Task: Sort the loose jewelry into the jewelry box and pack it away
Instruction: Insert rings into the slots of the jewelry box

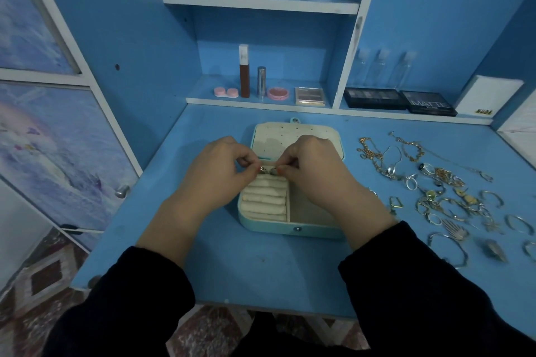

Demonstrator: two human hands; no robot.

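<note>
Sleeves nearest; left grip and right grip each pinch 1 ring over jewelry box rolls; next, seat both.

- worktop: flat blue, white edge
- jewelry box: mint-teal shell, cream lining; lid cream with a grid of small dark dots
- loose jewelry: mixed gold and silver
- small pieces pinched by left hand and right hand: silver
- sleeves: black
- palettes: black
- lens case: pink
- cabinet door: blue-purple-white print
- floor: red-brown diamond pattern
</note>
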